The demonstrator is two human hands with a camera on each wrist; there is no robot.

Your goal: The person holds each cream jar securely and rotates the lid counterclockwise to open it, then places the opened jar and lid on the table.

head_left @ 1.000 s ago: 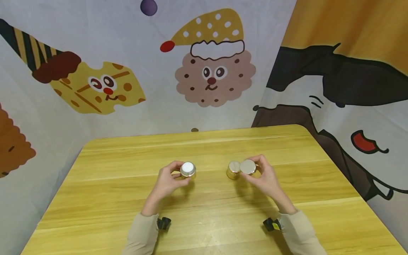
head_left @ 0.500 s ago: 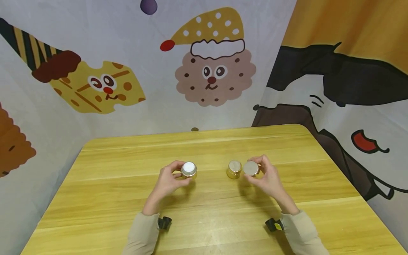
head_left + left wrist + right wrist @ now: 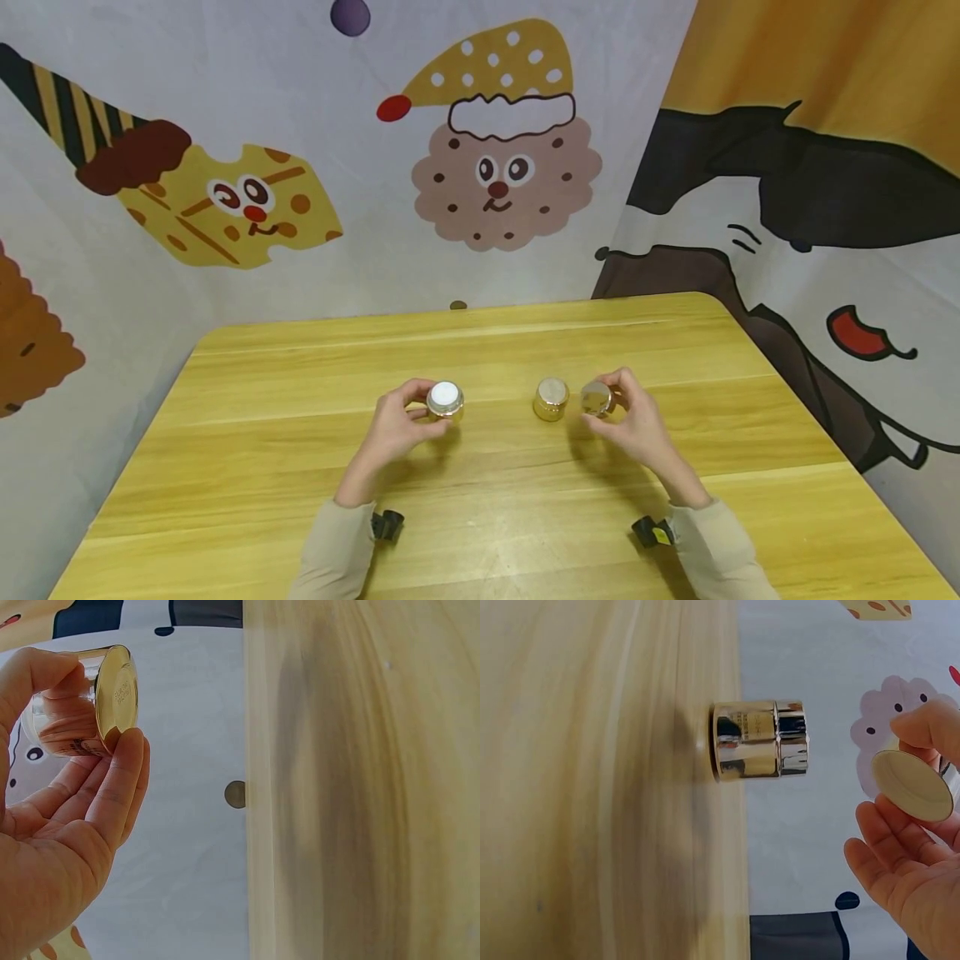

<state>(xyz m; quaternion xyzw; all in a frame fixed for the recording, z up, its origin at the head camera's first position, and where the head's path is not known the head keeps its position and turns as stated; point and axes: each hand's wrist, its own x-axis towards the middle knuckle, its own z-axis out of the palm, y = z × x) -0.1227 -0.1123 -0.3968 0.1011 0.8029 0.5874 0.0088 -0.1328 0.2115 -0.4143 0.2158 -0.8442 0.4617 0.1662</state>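
My left hand [image 3: 397, 425] grips a small gold cosmetic jar [image 3: 446, 402] by its sides, with no outer lid on it and a round white surface at its top. In the left wrist view the shiny jar [image 3: 116, 694] shows its gold bottom, and the hand holds it above the table. Between thumb and fingers, my right hand [image 3: 636, 425] holds a gold jar lid [image 3: 597, 399], tilted; its pale round face shows on the lid [image 3: 913, 786] in the right wrist view. A second gold jar [image 3: 551, 400], lid on, stands upright just left of the right hand.
The wooden table [image 3: 480, 508] has rounded far corners. Behind it hangs a pale cloth backdrop [image 3: 360, 100] printed with cartoon food figures. Small dark cameras are strapped at both wrists.
My right hand has drawn the lid rightward, away from the standing jar, and tilted it so it shows a shinier side. The left hand and its jar have barely moved.
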